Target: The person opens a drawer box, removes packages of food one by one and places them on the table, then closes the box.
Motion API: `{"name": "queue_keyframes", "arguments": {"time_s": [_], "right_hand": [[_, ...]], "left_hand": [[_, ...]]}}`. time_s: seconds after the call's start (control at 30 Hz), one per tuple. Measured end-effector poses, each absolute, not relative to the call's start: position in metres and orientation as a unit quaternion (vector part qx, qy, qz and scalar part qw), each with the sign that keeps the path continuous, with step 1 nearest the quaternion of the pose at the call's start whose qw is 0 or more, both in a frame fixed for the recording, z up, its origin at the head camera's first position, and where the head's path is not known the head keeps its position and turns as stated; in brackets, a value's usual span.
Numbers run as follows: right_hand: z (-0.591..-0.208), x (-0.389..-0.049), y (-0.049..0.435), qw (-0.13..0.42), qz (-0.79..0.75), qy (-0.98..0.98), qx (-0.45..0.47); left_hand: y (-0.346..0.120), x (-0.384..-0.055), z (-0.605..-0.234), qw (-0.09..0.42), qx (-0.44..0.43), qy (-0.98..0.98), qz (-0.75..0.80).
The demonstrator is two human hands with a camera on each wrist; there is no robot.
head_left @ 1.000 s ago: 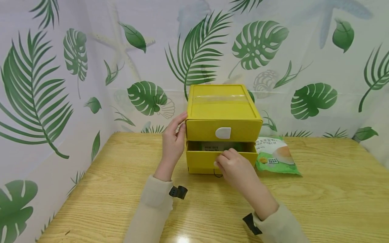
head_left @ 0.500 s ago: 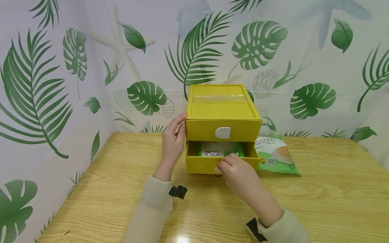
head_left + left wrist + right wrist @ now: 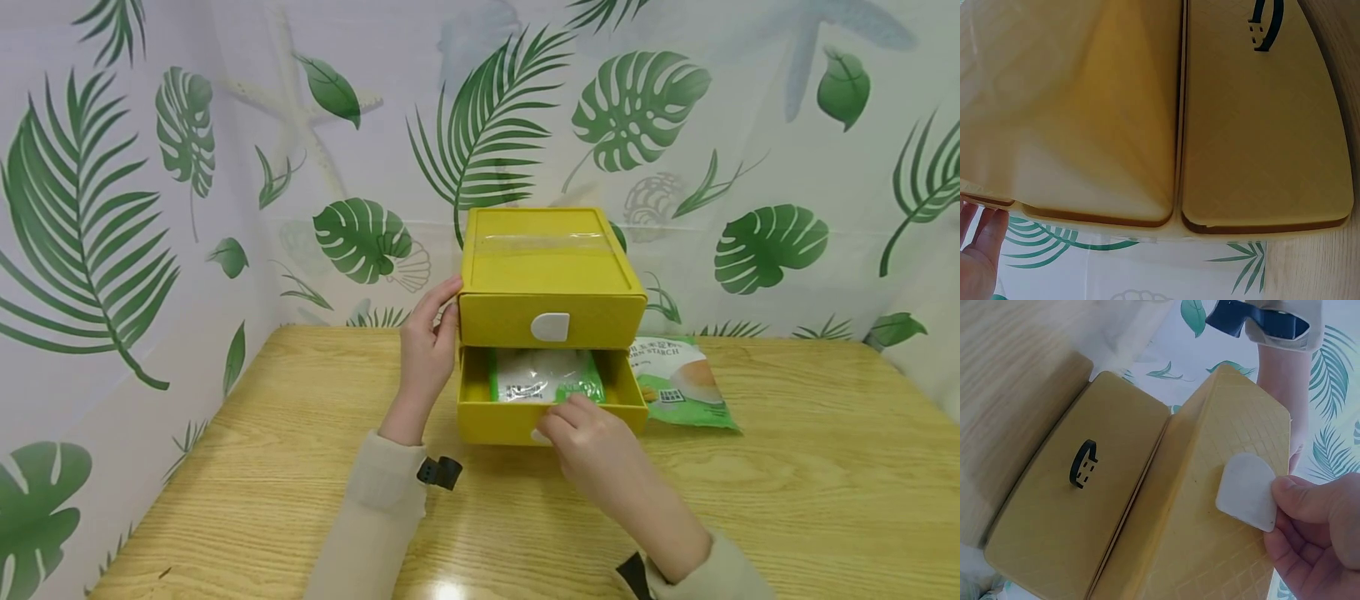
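Pinching the tab (image 3: 1244,490), the right hand (image 3: 603,450) holds the drawer (image 3: 498,423) extended; beyond the grip, a bag (image 3: 543,371) lies inside. The left hand (image 3: 427,343) touches the cabinet (image 3: 547,273).

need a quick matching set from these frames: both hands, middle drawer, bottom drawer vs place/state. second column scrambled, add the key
1. Left hand
2. Right hand
3. Middle drawer
4. Bottom drawer

A. Pulled open, with a bag inside
B. Closed, with a black loop handle
C. Pinching a white tab
D. Against the left side of the yellow box, as seen in the head view

Pairs: 1-D, 2-C, 3-A, 4-B
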State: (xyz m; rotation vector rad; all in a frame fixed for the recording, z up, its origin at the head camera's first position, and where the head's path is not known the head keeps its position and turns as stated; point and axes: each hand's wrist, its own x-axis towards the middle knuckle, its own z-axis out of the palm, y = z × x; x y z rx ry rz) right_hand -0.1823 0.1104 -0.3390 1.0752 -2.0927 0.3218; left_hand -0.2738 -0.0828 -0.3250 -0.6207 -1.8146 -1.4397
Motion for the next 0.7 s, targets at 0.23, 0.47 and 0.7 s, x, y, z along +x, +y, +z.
{"name": "queue_keyframes", "arguments": {"time_s": [0.23,0.47,0.7], "right_hand": [[-0.338,-0.175,0.111,0.367,0.123,-0.819,0.423],[-0.338,-0.168,0.112,0.375,0.138,-0.808,0.433],[-0.339,-0.16,0.112,0.378,0.144,-0.806,0.433]], "left_hand": [[-0.082,-0.273,-0.324,0.365,-0.242,-0.707,-0.555],[-0.082,-0.273,-0.324,0.363,-0.244,-0.703,-0.56],[-0.082,-0.273,-0.324,0.36,-0.241,-0.702,-0.565]]}}
